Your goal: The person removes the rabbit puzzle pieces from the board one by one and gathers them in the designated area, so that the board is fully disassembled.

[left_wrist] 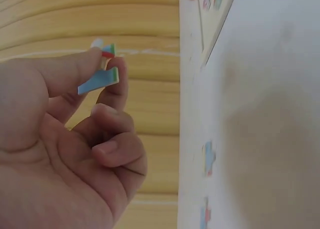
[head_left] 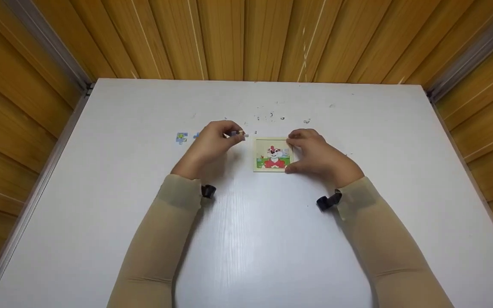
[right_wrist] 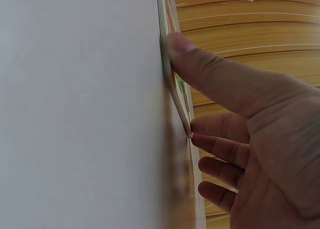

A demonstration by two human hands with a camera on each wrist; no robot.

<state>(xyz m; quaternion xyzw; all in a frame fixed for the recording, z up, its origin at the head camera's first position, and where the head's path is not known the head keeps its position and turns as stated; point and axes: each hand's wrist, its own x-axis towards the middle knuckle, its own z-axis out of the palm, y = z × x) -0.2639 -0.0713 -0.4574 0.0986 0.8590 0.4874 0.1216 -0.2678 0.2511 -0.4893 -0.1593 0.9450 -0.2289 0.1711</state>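
My left hand [head_left: 213, 140] pinches a small jigsaw piece [left_wrist: 102, 79] between thumb and index finger, above the table and just left of the puzzle tray. Blue, green and a bit of red show on the piece; the fingers cover part of it. The square wooden puzzle tray [head_left: 254, 156] lies flat, showing a red and white cartoon animal on green in its lower part and a pale area above. At the tray's right side, my right hand [head_left: 317, 150] grips it, thumb on the near corner [right_wrist: 170, 71] and fingers at the far one.
To the left on the white table [head_left: 246, 239] lies a loose jigsaw piece [head_left: 182, 137]. Another blue piece [head_left: 196, 135] is partly hidden behind the left hand. Dark scuff marks dot the tabletop beyond the tray. Yellow wood-slat walls [head_left: 225, 38] stand around the back and sides.
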